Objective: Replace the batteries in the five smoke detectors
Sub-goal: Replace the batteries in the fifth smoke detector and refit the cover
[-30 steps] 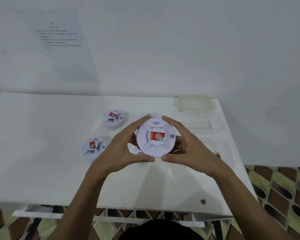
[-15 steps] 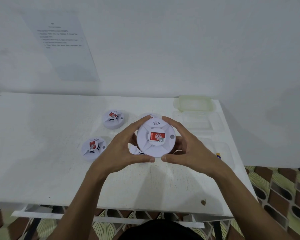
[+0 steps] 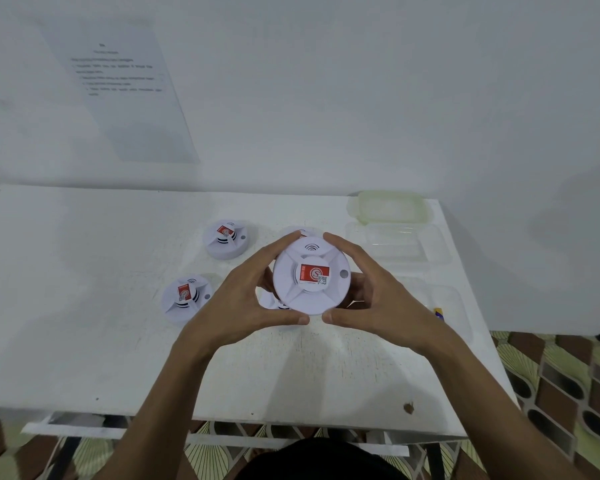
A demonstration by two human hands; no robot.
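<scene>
**A:** Where is the detector that the person works on?

**B:** The held detector [image 3: 311, 276] is lifted above the worktop [image 3: 84, 306], with its red label up toward the camera. The left hand [image 3: 243, 299] curls on its rim from nine o'clock and the right hand [image 3: 381, 296] from three o'clock. The two thumbs almost meet at six o'clock.

**A:** So both hands grip it. What could go wrong?

**B:** Probably the person is about to twist the body off its base. Only fingertips and thumbs are on a smooth round rim. If the lock gives suddenly, one half may slip and fall.

**A:** Fall on what?

**B:** The hidden detector [image 3: 270, 302] lies just under it at seven o'clock, and the rear detector [image 3: 305, 230] shows at twelve o'clock behind the fingertips. A dropped part could hit either of them. The far detector [image 3: 226, 239] at ten o'clock and the near detector [image 3: 186, 297] at eight o'clock stand more apart.

**A:** And the batteries?

**B:** A small yellow and blue thing, likely a battery [image 3: 439, 312], lies at four o'clock near the worktop's right edge. It is by the clear trays [image 3: 399, 244], and one cannot tell if it is inside one. If it lies loose, a bump could roll it to the floor.

**A:** Anything else?

**B:** All five detectors look the same, so one may be skipped or opened twice.
</scene>
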